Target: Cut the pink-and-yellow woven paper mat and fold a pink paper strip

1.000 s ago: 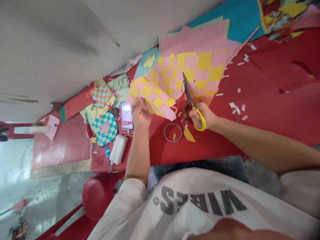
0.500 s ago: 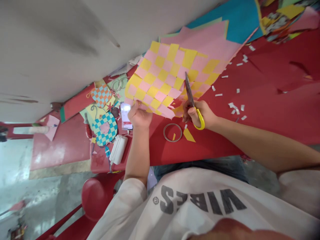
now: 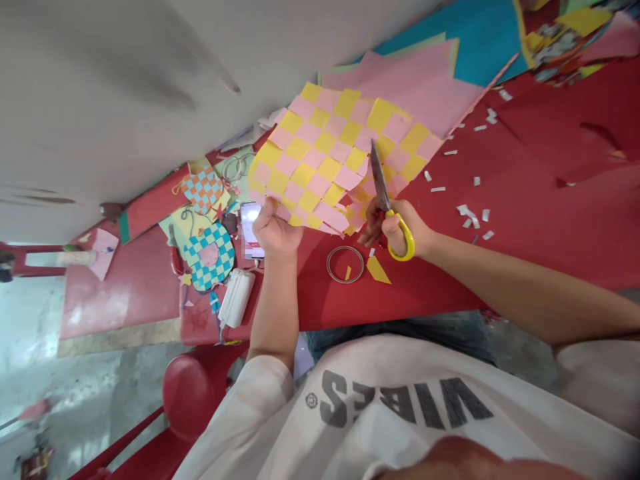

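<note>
A woven paper sheet (image 3: 310, 157) in pink and yellow checks is raised over the red table, its lower right edge cut ragged. My left hand (image 3: 277, 230) pinches its lower left edge, thumb on top. In my right hand (image 3: 400, 223) are yellow-handled scissors (image 3: 380, 177), blades pointing up across the sheet's right part. The fingers of that hand are partly hidden behind the handle and the paper. Below the sheet a thin round ring (image 3: 345, 265) lies on the table beside a yellow paper scrap (image 3: 379, 270).
Pink paper sheets (image 3: 400, 77) and a blue sheet (image 3: 480, 40) lie along the wall. White paper bits (image 3: 467, 213) are scattered at right. At left are a phone (image 3: 251, 230), a white power bank (image 3: 237, 298) and a teal checked round piece (image 3: 210, 257). A red chair (image 3: 187, 398) stands below.
The woven sheet has shifted slightly and its right part has spread flatter. My right hand and the scissors have moved slightly; my left hand has moved a little left.
</note>
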`<state>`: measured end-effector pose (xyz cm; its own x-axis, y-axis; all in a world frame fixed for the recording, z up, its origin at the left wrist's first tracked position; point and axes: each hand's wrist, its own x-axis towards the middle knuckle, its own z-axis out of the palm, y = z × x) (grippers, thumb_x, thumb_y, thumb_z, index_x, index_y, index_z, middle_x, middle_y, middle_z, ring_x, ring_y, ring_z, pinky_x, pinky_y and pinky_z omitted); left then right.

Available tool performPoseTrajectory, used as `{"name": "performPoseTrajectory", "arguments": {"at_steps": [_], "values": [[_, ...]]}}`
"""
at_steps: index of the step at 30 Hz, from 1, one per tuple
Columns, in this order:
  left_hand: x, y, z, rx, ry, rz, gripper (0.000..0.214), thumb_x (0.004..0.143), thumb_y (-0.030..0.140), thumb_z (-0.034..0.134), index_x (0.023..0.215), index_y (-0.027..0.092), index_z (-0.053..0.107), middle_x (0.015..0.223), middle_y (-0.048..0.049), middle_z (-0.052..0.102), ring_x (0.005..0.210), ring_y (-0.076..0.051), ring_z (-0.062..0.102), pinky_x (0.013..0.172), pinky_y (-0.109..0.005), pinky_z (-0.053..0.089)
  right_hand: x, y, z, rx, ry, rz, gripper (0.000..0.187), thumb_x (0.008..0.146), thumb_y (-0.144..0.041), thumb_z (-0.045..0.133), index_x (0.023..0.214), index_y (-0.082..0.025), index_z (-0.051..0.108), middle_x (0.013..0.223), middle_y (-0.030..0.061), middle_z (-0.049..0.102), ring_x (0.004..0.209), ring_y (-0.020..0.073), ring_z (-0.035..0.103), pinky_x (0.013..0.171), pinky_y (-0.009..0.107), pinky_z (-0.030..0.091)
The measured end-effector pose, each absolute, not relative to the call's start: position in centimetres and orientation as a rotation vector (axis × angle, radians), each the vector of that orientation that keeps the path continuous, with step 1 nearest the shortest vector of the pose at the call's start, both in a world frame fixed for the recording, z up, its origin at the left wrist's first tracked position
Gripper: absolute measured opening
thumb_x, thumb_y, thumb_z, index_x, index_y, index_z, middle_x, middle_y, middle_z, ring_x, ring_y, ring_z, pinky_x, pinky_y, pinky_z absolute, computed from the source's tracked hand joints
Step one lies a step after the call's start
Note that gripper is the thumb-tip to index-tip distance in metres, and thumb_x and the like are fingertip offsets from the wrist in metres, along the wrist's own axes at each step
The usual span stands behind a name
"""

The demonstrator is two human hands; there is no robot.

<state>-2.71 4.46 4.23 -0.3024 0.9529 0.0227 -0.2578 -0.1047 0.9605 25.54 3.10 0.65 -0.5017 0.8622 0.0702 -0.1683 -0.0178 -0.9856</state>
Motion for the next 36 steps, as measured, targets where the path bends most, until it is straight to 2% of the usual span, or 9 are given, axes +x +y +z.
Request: {"name": "performPoseTrajectory", "arguments": {"at_steps": [3,5,9,14,19,23,30,34,36], "values": [[-2.8,4.5,4.3,0.894,1.115,1.594,0.050,0.098,0.063,0.064,0.129,0.026,0.078,0.146,-0.0094,0.077,0.164,-0.030,0.051,0.135,-0.051,0.047,25.6,3.3,0.6,-0.718,-1.430,1.725,0.078,0.077,-0.101,0.065,0.101,-0.027,0.060,0.086,0.0071,0.079,0.083,0.0304,0.085,0.071,0.041,0.073],[-2.8,4.6,4.5,0.881,1.081,1.604,0.045,0.096,0.058,0.066,0.124,0.025,0.079,0.145,-0.0103,0.078,0.164,-0.030,0.050,0.135,-0.051,0.047,25.7,3.3,0.3,-0.724,-1.435,1.774,0.080,0.075,-0.102,0.065,0.103,-0.027,0.061,0.089,0.0083,0.081,0.083,0.0316,0.085,0.068,0.041,0.072],[-3.0,4.7,4.7,0.852,1.121,1.616,0.043,0.101,0.050,0.060,0.128,0.023,0.079,0.143,-0.0111,0.079,0.164,-0.028,0.051,0.135,-0.049,0.048,25.8,3.3,-0.1,-0.705,-1.443,1.806,0.078,0.077,-0.101,0.065,0.102,-0.027,0.060,0.090,0.0087,0.082,0.079,0.0303,0.084,0.068,0.041,0.072],[-3.7,4.8,4.4,0.874,1.133,1.587,0.048,0.106,0.051,0.053,0.136,0.021,0.077,0.140,-0.0111,0.080,0.162,-0.028,0.053,0.134,-0.048,0.048,25.4,3.1,0.7,-0.766,-1.435,1.724,0.075,0.082,-0.099,0.062,0.098,-0.026,0.061,0.081,0.0073,0.081,0.073,0.0272,0.082,0.071,0.041,0.073],[-3.5,4.9,4.4,0.867,1.112,1.515,0.052,0.106,0.058,0.053,0.138,0.024,0.075,0.140,-0.0110,0.080,0.158,-0.028,0.058,0.131,-0.049,0.051,25.1,2.8,1.2,-0.823,-1.420,1.615,0.071,0.087,-0.096,0.059,0.093,-0.025,0.060,0.070,0.0064,0.078,0.062,0.0252,0.079,0.058,0.038,0.070],[-2.8,4.7,4.6,0.827,1.072,1.465,0.059,0.104,0.067,0.052,0.140,0.025,0.074,0.144,-0.0123,0.077,0.157,-0.028,0.058,0.127,-0.049,0.053,24.9,2.9,0.7,-0.847,-1.377,1.567,0.070,0.088,-0.095,0.061,0.093,-0.025,0.060,0.068,0.0049,0.076,0.065,0.0256,0.081,0.061,0.038,0.072],[-0.7,2.9,5.4,0.780,1.074,1.395,0.088,0.097,0.094,0.031,0.142,0.030,0.070,0.143,-0.0158,0.077,0.157,-0.032,0.059,0.119,-0.057,0.057,24.6,3.3,0.6,-0.921,-1.196,1.487,0.073,0.080,-0.098,0.067,0.094,-0.027,0.059,0.067,0.0031,0.069,0.069,0.0279,0.081,0.055,0.039,0.068],[0.9,2.3,5.8,0.770,1.019,1.349,0.088,0.097,0.094,0.029,0.137,0.029,0.073,0.143,-0.0151,0.078,0.158,-0.033,0.057,0.119,-0.060,0.058,24.7,3.4,0.6,-0.919,-1.196,1.448,0.072,0.080,-0.097,0.069,0.096,-0.027,0.060,0.070,0.0048,0.070,0.070,0.0298,0.081,0.058,0.043,0.070],[1.6,2.5,5.7,0.767,0.968,1.314,0.077,0.098,0.088,0.041,0.137,0.030,0.073,0.147,-0.0118,0.076,0.158,-0.034,0.057,0.120,-0.060,0.058,24.9,3.4,0.5,-0.907,-1.229,1.450,0.071,0.082,-0.096,0.068,0.097,-0.027,0.059,0.072,0.0052,0.072,0.069,0.0291,0.080,0.061,0.044,0.071]]}}
